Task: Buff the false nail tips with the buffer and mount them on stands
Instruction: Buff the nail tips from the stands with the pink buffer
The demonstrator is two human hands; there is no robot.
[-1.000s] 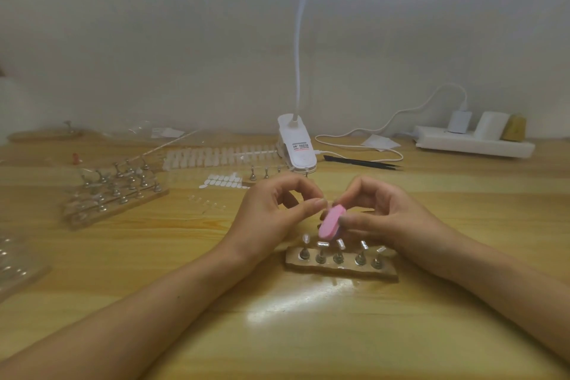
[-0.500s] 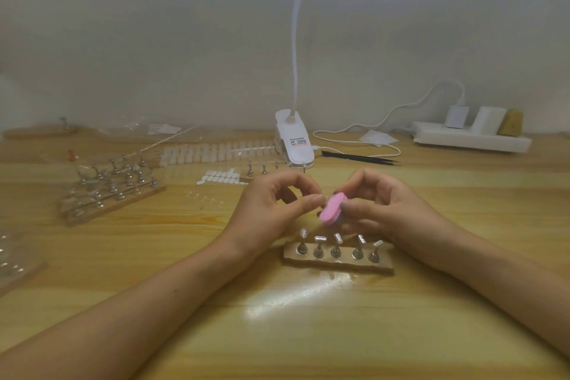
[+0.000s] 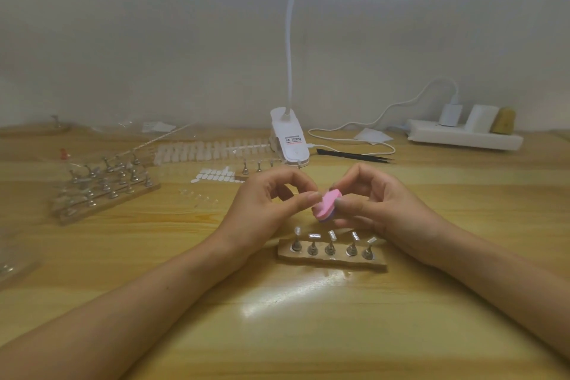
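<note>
Fingertips [image 3: 340,203] of R hand [image 3: 379,203] are gripping pink oval foam buffer [image 3: 326,206]; L hand [image 3: 268,202] is pinching w/ curled fingers, contents unclear.

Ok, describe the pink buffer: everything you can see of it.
The pink buffer is a small oval block, foam by its look, pink on top with a lilac layer beneath. It is tilted and held off the table, near the wooden stand block. The right hand grips its right side; the fingertips of the left hand meet its left edge.
</note>
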